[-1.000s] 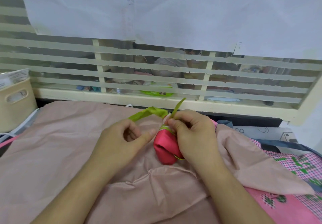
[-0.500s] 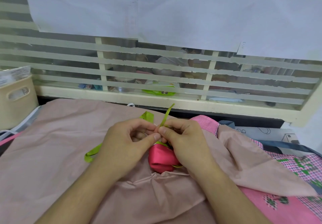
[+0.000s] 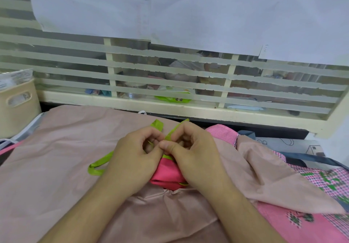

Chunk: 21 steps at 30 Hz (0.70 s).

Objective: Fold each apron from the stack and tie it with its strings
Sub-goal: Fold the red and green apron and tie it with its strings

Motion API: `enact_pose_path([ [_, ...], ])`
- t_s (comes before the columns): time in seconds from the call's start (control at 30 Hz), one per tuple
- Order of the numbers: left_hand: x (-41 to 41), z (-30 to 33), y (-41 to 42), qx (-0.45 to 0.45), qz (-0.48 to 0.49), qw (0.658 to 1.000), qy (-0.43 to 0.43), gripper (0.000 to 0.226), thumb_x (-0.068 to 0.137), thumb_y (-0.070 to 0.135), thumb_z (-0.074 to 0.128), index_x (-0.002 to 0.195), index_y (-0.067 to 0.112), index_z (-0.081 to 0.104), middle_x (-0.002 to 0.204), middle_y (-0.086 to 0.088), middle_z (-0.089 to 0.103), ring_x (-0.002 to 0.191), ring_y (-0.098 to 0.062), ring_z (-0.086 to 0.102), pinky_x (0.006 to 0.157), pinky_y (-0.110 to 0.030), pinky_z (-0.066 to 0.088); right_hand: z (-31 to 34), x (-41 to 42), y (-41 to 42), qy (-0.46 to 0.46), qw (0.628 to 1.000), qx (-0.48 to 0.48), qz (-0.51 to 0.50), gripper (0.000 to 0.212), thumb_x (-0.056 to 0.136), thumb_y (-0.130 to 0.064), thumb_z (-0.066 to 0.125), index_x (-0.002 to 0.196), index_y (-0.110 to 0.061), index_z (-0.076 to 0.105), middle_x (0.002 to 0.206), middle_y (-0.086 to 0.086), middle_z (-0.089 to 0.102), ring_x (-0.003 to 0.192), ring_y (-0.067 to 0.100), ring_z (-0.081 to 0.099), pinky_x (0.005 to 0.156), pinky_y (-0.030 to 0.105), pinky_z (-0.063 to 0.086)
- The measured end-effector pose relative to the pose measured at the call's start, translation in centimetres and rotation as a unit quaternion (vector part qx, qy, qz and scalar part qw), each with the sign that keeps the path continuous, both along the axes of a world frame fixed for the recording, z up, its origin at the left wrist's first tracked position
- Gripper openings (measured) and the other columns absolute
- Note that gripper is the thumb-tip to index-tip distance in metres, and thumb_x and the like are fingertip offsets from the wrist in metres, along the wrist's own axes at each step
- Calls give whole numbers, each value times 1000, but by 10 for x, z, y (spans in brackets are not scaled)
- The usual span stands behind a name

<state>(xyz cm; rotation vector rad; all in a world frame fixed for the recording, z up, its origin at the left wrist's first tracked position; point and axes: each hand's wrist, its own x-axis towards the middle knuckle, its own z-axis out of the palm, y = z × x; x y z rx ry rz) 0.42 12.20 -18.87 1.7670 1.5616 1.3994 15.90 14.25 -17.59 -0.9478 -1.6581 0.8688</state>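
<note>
We are at the tying step. Our left hand (image 3: 132,159) and right hand (image 3: 190,154) each pinch the green string (image 3: 98,167) with curled fingers above the folded pink apron (image 3: 166,174), mid-tabletop. Next, we judge, the knot needs pulling tight.

Small sewing or garment workroom, home-like: worktable draped in dusty pink cloth (image 3: 56,167), patterned pink aprons (image 3: 309,222) heaped at right, beige storage basket (image 3: 17,108) at left, cream-framed glass partition (image 3: 170,108) with frosted stripes and paper sheets (image 3: 170,12) taped over it
</note>
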Motion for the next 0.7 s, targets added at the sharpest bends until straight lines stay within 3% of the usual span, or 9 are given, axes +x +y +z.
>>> enact_pose_path([
  [0.07,0,3,-2,-8,-39,999,-8,17,82,34,64,93,33,77,78,2,73,72,-24,64,67,-43,54,1,2,1,16,999,32,-6,27,77,-4,87,73,-15,63,91,2,60,73,19,58,70,23,50],
  [0.17,2,6,-7,-18,-94,995,13,17,86,29,64,94,29,79,77,-2,71,78,-28,64,71,-48,53,4,3,-2,16,998,55,2,27,72,-1,89,69,-13,65,113,-10,56,85,7,58,79,11,44],
  [0.23,2,6,-8,-35,-115,993,4,18,89,15,69,91,29,80,78,0,74,81,-25,66,75,-44,53,4,3,-2,5,998,56,18,26,72,0,89,67,-11,66,120,-15,59,87,17,60,79,12,45],
  [0.3,1,9,-8,-52,-129,990,-9,27,89,9,72,91,34,81,78,0,75,80,-24,67,75,-39,53,2,2,0,16,999,48,21,29,72,1,89,66,-13,65,110,-14,61,81,18,57,74,14,45],
  [0.4,3,11,-8,-60,-146,987,-13,21,82,25,70,92,40,80,80,-20,68,71,-20,54,65,-41,48,0,1,2,36,999,30,13,30,73,3,87,67,-14,63,83,-7,57,70,6,50,67,15,41],
  [0.53,3,8,-7,-65,-148,986,-41,19,76,31,71,87,45,79,75,-24,63,71,-18,48,66,-35,40,1,1,-1,25,1000,5,15,28,75,1,86,67,-12,62,63,1,54,64,6,48,62,18,42],
  [0.63,4,8,-8,-68,-155,984,-60,16,80,29,77,85,44,80,68,-5,59,71,-17,47,66,-32,38,2,0,-2,22,1000,8,11,27,76,1,86,67,-11,62,65,9,56,64,7,49,62,19,43],
  [0.7,5,7,-7,-68,-142,986,-62,32,87,16,81,81,48,80,65,7,56,67,-11,46,62,-28,38,2,0,-1,21,1000,11,9,27,77,0,85,68,-11,63,67,12,58,64,7,49,62,19,43],
])
